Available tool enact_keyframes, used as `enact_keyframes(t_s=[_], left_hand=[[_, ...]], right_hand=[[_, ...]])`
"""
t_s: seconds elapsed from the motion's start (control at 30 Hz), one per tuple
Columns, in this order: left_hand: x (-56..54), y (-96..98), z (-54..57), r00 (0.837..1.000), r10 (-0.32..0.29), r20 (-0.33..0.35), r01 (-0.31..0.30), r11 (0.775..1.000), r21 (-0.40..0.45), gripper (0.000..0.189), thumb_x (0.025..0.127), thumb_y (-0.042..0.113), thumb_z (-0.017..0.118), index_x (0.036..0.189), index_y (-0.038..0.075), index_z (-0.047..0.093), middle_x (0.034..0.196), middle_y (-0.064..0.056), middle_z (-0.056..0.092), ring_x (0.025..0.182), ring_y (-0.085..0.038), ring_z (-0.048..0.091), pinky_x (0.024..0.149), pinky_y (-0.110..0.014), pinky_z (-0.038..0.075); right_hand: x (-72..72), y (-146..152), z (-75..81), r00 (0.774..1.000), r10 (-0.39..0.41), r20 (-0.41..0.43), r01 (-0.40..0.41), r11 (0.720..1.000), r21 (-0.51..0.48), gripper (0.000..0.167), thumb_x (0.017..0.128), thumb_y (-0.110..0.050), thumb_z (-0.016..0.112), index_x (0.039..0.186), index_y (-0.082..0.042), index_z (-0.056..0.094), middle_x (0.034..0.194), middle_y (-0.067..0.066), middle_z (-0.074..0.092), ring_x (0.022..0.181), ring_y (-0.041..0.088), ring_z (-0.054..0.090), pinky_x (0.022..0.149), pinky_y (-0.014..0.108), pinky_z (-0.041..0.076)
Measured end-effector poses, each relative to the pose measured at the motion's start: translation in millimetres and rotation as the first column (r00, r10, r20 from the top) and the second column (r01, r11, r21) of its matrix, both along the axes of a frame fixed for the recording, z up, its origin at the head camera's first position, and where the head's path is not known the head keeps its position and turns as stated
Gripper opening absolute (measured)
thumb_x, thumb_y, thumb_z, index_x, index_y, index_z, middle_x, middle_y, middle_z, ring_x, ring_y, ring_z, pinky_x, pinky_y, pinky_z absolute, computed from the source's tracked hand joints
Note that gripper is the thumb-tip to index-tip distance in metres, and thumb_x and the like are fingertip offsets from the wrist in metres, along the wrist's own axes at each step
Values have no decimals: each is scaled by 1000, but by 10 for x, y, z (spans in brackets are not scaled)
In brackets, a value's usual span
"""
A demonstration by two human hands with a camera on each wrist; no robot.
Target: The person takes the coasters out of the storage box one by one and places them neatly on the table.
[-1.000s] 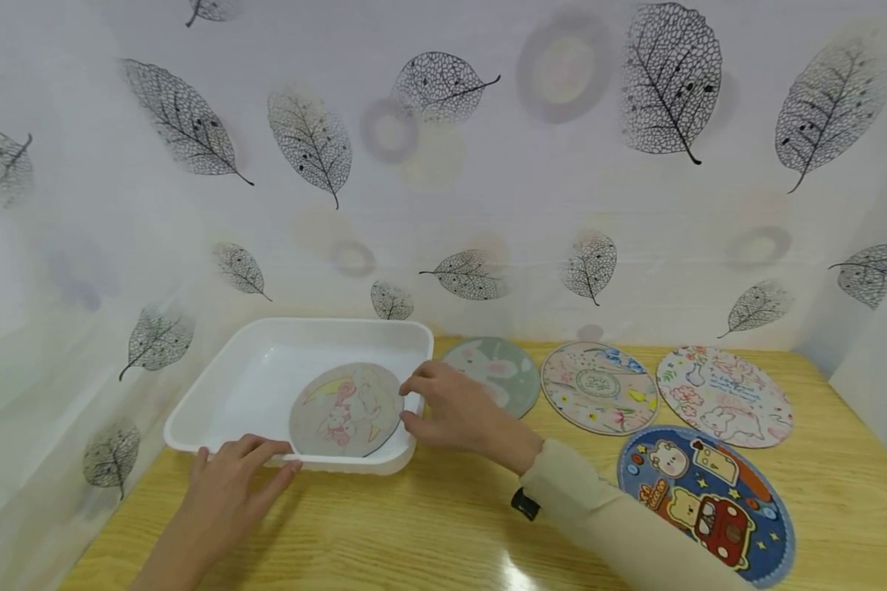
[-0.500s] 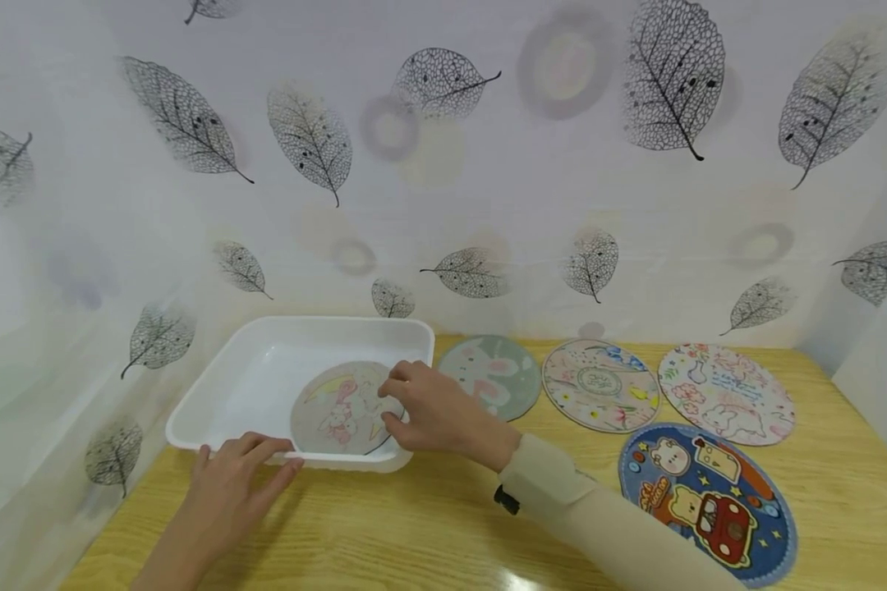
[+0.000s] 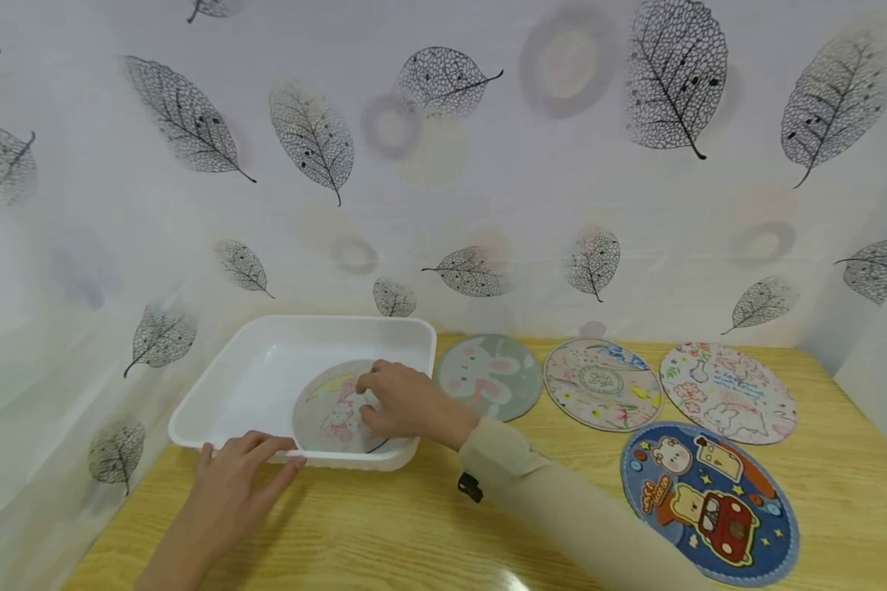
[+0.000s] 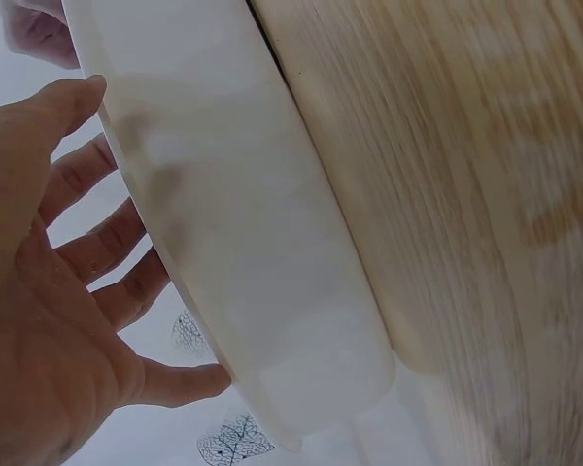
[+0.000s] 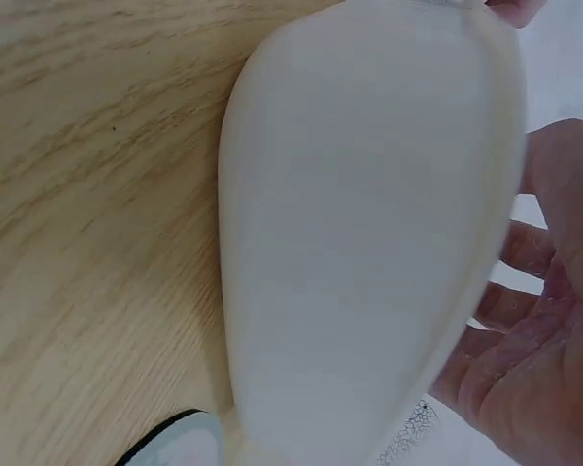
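Observation:
A round mat (image 3: 331, 402) with a pastel cartoon print lies in the white plastic basin (image 3: 251, 394). My left hand (image 3: 229, 488) holds the basin's near rim, with several fingers over the edge and the thumb outside; the left wrist view shows those fingertips hidden behind the rim. Over the right part of the mat is my right hand (image 3: 402, 402), its fingers loosely bent, a gap between thumb and index finger. Whether it touches the mat cannot be told. In the right wrist view the basin wall (image 5: 360, 233) hides its fingertips.
Right of the basin lie a green rabbit mat (image 3: 491, 377), a floral mat (image 3: 602, 386) and a pink-printed mat (image 3: 728, 394). A larger blue mat (image 3: 710, 501) lies nearer on the wooden table (image 3: 384, 525). A leaf-printed curtain (image 3: 488, 180) closes off the back and left.
My right hand has moved left from the mat's right edge and the basin rim to over the mat. The left hand, basin and mats stay in place.

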State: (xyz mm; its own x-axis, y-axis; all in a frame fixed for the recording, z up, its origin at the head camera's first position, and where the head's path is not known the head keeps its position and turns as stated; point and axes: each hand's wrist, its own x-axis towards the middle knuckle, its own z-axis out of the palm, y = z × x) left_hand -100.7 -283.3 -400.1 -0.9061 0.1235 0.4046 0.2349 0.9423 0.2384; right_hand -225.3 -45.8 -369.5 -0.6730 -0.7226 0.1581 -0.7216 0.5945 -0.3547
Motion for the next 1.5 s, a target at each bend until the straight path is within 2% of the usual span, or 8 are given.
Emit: enact_keyframes(t_s=[0.13, 0.33, 0.57, 0.9, 1.07, 1.23, 1.37, 1.5], left_hand=[[-4, 12, 8, 1000, -1, 10, 1, 1000, 12, 21, 89, 33, 80, 104, 19, 76, 103, -2, 73, 100, -36, 68, 91, -85, 31], [1, 19, 20, 1000, 4, 28, -5, 1000, 19, 22, 89, 34, 79, 105, 18, 76, 104, -4, 73, 102, -38, 67, 93, -88, 27], [19, 21, 16, 999, 7, 32, -7, 1000, 22, 22, 89, 33, 79, 106, 18, 76, 105, -5, 73, 103, -39, 67, 95, -89, 26], [16, 13, 11, 999, 6, 52, -8, 999, 34, 24, 91, 35, 77, 108, 18, 76, 108, -5, 72, 106, -39, 66, 95, -89, 24], [7, 13, 17, 999, 6, 53, -8, 999, 31, 24, 92, 36, 77, 108, 18, 76, 108, -5, 72, 106, -39, 66, 95, -88, 25], [-9, 20, 7, 999, -6, 42, 5, 999, 42, 23, 91, 34, 78, 107, 18, 76, 106, -4, 72, 105, -38, 66, 94, -89, 24], [-8, 16, -6, 999, 5, 36, -6, 999, 38, 23, 90, 33, 78, 106, 17, 76, 105, -4, 72, 105, -39, 66, 94, -90, 24], [-2, -2, -18, 1000, 5, 22, -6, 1000, 23, 23, 89, 33, 79, 106, 17, 76, 104, -4, 72, 103, -39, 67, 93, -90, 24]], right_hand=[[-50, -54, -34, 998, -52, 29, 49, 996, 74, 32, 97, -23, 63, 126, -11, 71, 115, 6, 68, 84, 13, 58, 60, 25, 48], [-127, -119, -127, 991, -124, 49, 114, 980, 161, 30, 99, -24, 60, 125, -12, 69, 109, 3, 66, 80, 12, 55, 62, 25, 48], [-127, -222, -219, 980, -191, 53, 170, 947, 271, 12, 94, -23, 62, 102, -14, 64, 93, 1, 56, 72, 15, 51, 60, 29, 43], [-117, -267, -272, 975, -217, -54, 223, 919, 326, 18, 97, -30, 61, 100, -12, 63, 91, 4, 56, 65, 15, 50, 54, 30, 43], [-119, -264, -246, 969, -245, -18, 239, 926, 292, 19, 99, -31, 59, 102, -13, 63, 93, 4, 56, 67, 15, 52, 55, 29, 44], [-144, -256, -220, 954, -300, 32, 285, 932, 222, 18, 99, -29, 60, 102, -13, 63, 95, 5, 57, 70, 17, 54, 56, 31, 47], [-182, -264, -208, 930, -350, 112, 342, 936, 79, 32, 94, -26, 61, 121, -10, 68, 110, 10, 64, 80, 19, 59, 68, 35, 53], [-226, -271, -191, 902, -378, 208, 400, 913, -76, 46, 90, -24, 63, 134, -12, 66, 122, 10, 69, 87, 19, 62, 77, 37, 56]])
